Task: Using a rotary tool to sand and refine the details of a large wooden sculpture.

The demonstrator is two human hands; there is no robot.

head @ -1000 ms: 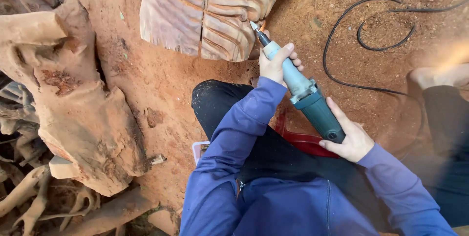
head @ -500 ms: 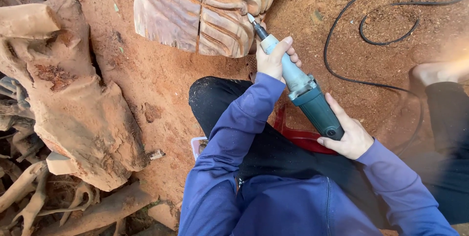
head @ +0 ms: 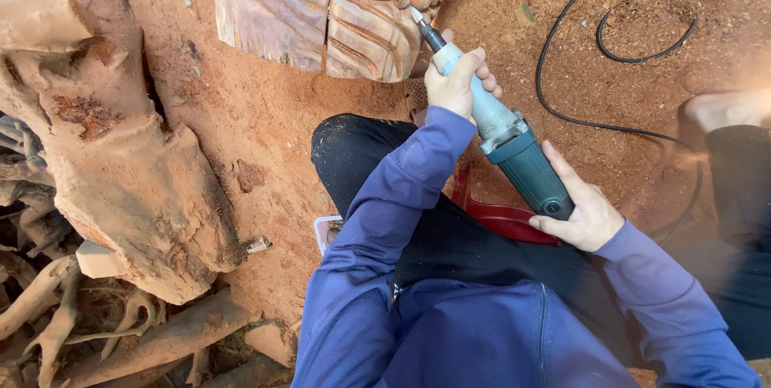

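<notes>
the left hand (head: 456,83) wraps the neck of the teal die grinder (head: 502,132), the right hand (head: 580,213) clasps its rear body – the bit touches a groove of the carved wood (head: 337,10). a slip could gouge neighbouring ridges; the black cord (head: 562,107) nearby might snag.

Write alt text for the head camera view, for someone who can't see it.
A person in a blue sweatshirt holds a teal and pale-blue power carving tool, left hand near the tip and right hand at the rear, its bit against a grooved carved wood block. A black cord loops over red dirt; weathered tree roots lie left.
</notes>
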